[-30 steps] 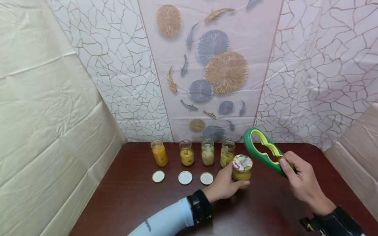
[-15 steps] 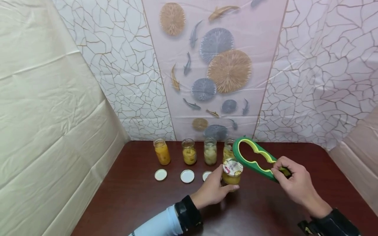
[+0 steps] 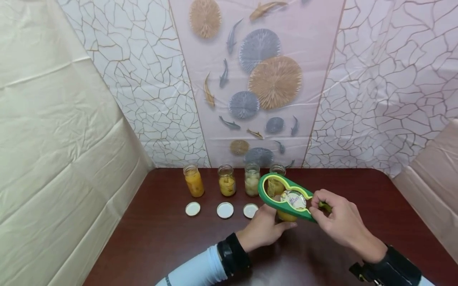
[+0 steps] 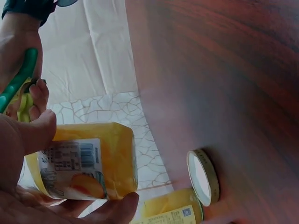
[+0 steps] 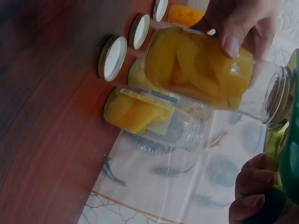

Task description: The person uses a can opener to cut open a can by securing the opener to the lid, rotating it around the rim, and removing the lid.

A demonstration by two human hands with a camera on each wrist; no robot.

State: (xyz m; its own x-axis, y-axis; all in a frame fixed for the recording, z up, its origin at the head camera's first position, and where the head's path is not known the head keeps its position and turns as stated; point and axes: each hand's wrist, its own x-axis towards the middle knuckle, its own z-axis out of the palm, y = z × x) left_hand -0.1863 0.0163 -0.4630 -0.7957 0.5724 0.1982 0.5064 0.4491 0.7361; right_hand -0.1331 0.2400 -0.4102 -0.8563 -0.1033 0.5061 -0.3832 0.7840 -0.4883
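Observation:
My left hand (image 3: 262,228) grips a glass jar (image 5: 196,70) of yellow fruit pieces, held above the table. In the left wrist view the jar's label (image 4: 70,163) shows between thumb and fingers. A patterned lid (image 3: 294,199) tops this jar. My right hand (image 3: 340,218) holds a green jar opener (image 3: 288,207) with a lime inner edge by its narrow end. From the head view, the opener's inner loop frames the lid. In the right wrist view the opener (image 5: 292,154) is at the jar's mouth end; whether it touches the lid I cannot tell.
Several lidless jars stand in a row at the back, among them an orange-filled jar (image 3: 194,182), a yellow one (image 3: 227,181) and a pale one (image 3: 252,180). White-lined lids (image 3: 225,210) lie before them on the dark red table (image 3: 161,246). Behind hangs a patterned cloth (image 3: 243,131).
My right hand has brought the opener leftward and over the lid of the held jar. My left hand shifted a little with the jar, still gripping it.

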